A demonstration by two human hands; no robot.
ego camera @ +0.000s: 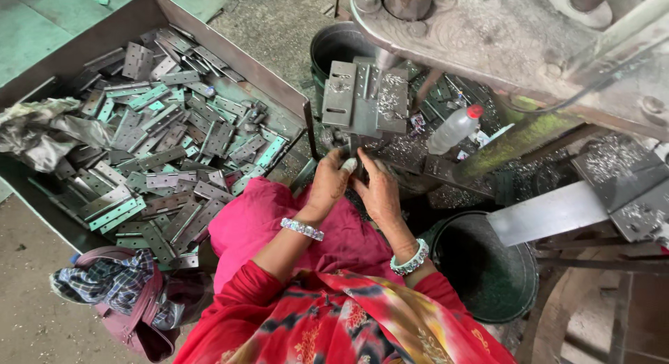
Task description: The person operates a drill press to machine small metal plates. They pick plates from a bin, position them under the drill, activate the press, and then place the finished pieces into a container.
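Note:
My left hand (pixel 329 183) and my right hand (pixel 377 190) meet just below a grey metal jig plate (pixel 364 97) on a drilling machine. Both hands pinch a small metal piece (pixel 354 162) between their fingertips; the piece is mostly hidden by the fingers. A beaded bracelet sits on each wrist. Metal shavings lie on the plate and on the machine table (pixel 411 149) around it.
A large metal tray (pixel 230 54) at the left holds several flat metal hinges (pixel 164 151). A clear plastic bottle with a red cap (pixel 454 129) lies on the machine table. A dark bucket (pixel 488 266) stands at lower right, another (pixel 334 47) behind the jig. A bag with checked cloth (pixel 118 294) lies at lower left.

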